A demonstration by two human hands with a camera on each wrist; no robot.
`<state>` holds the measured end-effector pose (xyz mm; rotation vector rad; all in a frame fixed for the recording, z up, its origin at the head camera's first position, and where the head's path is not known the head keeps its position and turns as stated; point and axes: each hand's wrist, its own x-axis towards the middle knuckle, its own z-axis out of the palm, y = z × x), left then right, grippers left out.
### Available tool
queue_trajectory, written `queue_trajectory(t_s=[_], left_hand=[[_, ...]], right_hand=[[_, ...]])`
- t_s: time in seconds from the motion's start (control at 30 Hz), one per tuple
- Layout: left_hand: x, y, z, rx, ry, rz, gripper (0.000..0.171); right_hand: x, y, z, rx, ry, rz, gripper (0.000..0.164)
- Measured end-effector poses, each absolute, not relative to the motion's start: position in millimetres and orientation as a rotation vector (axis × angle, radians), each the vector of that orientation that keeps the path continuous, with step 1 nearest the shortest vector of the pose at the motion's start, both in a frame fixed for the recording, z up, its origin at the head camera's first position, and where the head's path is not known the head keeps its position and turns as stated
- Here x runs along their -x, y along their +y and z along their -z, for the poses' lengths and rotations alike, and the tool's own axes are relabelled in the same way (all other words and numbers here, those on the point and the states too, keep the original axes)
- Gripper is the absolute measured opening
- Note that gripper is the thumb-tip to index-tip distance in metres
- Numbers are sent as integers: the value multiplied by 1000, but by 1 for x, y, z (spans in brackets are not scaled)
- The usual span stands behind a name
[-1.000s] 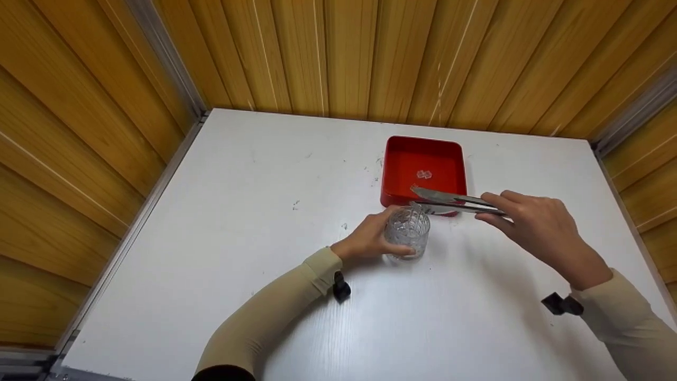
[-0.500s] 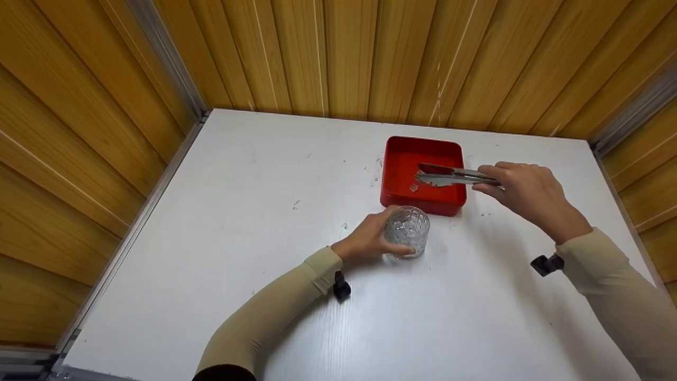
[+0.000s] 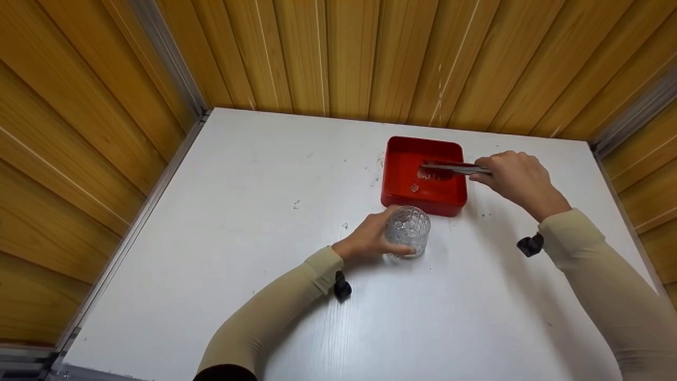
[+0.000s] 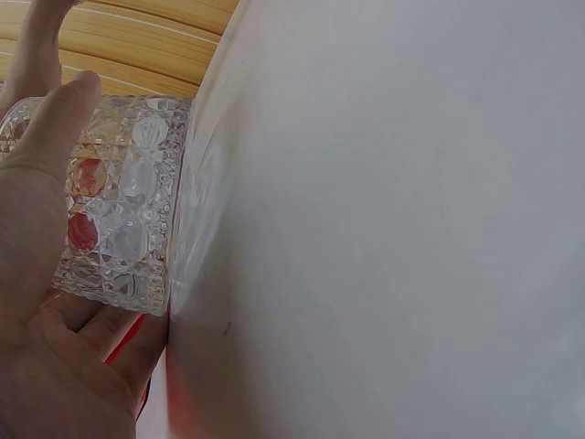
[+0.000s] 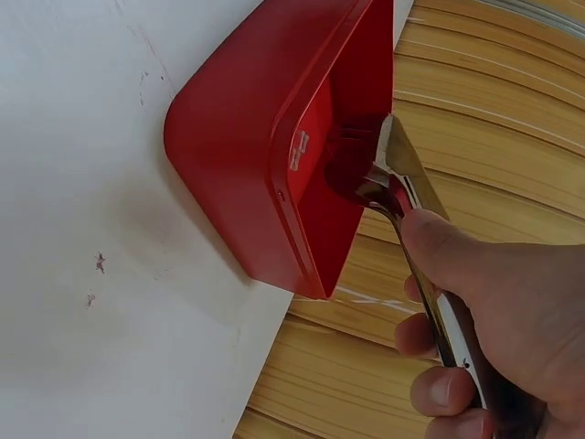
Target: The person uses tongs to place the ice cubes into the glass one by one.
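My left hand (image 3: 373,237) holds a cut-glass tumbler (image 3: 415,233) upright on the table, its thumb and fingers wrapped round the sides. Clear pieces show through the tumbler's mouth, but I cannot tell them from the patterned glass. In my right hand (image 3: 521,179) I grip metal tongs (image 5: 416,206), their tips down inside a red square box (image 3: 423,206). Near those tips lies a clear piece (image 3: 423,174), like an ice cube; whether the tongs touch it I cannot tell. Another clear cube (image 3: 414,188) lies on the box floor, closer to the tumbler.
The red box stands just behind the tumbler on a white table (image 3: 238,211). Wood-panelled walls (image 3: 349,58) rise along the table's back and sides. Small dark marks (image 3: 296,204) spot the tabletop.
My right hand has carried the tongs away from the tumbler's rim, back and up into the red box. The clear pieces there have come apart. My left hand and the tumbler stay put.
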<state>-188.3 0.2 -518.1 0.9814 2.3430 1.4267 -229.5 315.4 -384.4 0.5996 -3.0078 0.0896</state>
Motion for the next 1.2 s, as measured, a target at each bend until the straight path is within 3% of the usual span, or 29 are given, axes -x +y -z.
queue_trajectory(t_s=[1.2], left_hand=[[190,-1,521,-1018,2353,-1430,83]], right_hand=[[259,310,393,-444,-3218,-96,22]])
